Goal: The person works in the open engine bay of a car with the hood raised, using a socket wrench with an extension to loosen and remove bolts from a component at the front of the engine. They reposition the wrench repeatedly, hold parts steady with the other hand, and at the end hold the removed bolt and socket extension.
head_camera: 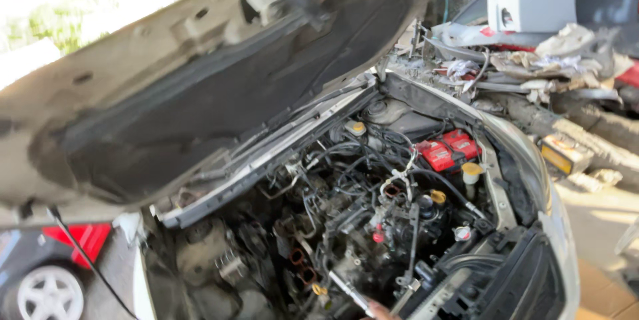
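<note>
Fingertips of one hand (381,311) barely enter the view at the near bottom edge, just right of centre; which hand it is, and whether it is spread or pinching, cannot be told, as only a sliver of it shows. Touching it is a slim silver metal tool shaft (351,295), whose long axis runs from the hand up and to the left, into the lower near part of the dark, oily engine bay (346,213). The shaft's far end lies beside a small yellow fitting (320,289). Farther off and to the right sit a red-topped rectangular battery (448,150) and a yellow round filler cap (438,196). A grey raised bonnet (200,74) spans the far left. No second hand shows.
</note>
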Motion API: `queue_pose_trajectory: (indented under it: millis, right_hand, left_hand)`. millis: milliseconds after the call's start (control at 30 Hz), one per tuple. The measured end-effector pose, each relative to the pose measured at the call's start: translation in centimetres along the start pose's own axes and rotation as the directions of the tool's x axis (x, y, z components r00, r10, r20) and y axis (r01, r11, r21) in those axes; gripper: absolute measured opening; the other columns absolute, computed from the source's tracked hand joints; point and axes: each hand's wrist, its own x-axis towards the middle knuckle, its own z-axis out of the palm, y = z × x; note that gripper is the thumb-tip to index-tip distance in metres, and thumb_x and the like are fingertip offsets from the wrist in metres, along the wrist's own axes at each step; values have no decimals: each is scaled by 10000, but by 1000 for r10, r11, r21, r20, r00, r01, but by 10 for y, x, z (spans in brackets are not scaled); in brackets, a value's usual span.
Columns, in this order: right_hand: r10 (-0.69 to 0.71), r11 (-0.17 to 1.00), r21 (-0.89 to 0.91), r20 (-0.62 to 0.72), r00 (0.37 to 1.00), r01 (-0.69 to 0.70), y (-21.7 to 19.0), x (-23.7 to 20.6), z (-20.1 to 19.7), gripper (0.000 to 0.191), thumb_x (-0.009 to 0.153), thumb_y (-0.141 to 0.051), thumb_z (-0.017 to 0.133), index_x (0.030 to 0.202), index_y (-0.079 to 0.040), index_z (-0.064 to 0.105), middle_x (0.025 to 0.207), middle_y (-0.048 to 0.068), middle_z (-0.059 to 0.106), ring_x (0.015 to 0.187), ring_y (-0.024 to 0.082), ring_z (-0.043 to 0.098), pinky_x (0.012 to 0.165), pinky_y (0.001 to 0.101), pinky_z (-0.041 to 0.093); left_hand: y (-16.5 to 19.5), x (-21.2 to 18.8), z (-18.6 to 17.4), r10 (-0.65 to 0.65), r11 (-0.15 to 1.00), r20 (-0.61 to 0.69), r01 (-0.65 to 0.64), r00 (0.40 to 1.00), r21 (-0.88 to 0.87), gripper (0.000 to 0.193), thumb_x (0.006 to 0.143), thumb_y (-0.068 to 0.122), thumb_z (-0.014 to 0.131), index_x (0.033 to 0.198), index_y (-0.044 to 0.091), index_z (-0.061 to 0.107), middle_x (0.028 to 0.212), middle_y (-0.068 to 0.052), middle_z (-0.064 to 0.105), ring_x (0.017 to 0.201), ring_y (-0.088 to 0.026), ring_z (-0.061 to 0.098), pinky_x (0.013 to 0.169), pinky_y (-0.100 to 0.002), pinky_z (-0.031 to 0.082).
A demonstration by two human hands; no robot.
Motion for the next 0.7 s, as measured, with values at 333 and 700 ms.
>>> queue_pose_trajectory:
  millis: [333,700]
  right_hand:
    - [292,956,114,-289,912,-270,55,-30,-31,443,996,-370,537,1309,-69,627,664,38,503,678,219,580,658,355,465]
    - [302,953,98,-217,928,-287,35,-51,-103,468,929,-273,541,1337,-55,613,512,-34,224,492,147,323,483,343,313]
  left_hand:
    - [-75,-94,52,76,996,-81,-71,994,62,393,859,384,755,1154,126,784,986,-97,791,1045,-196,772,942,-305,551]
    - [-186,-139,25,-72,983,-374,130,925,132,265,831,303,761,968,78,790,911,-137,768,949,-294,767,873,-365,584]
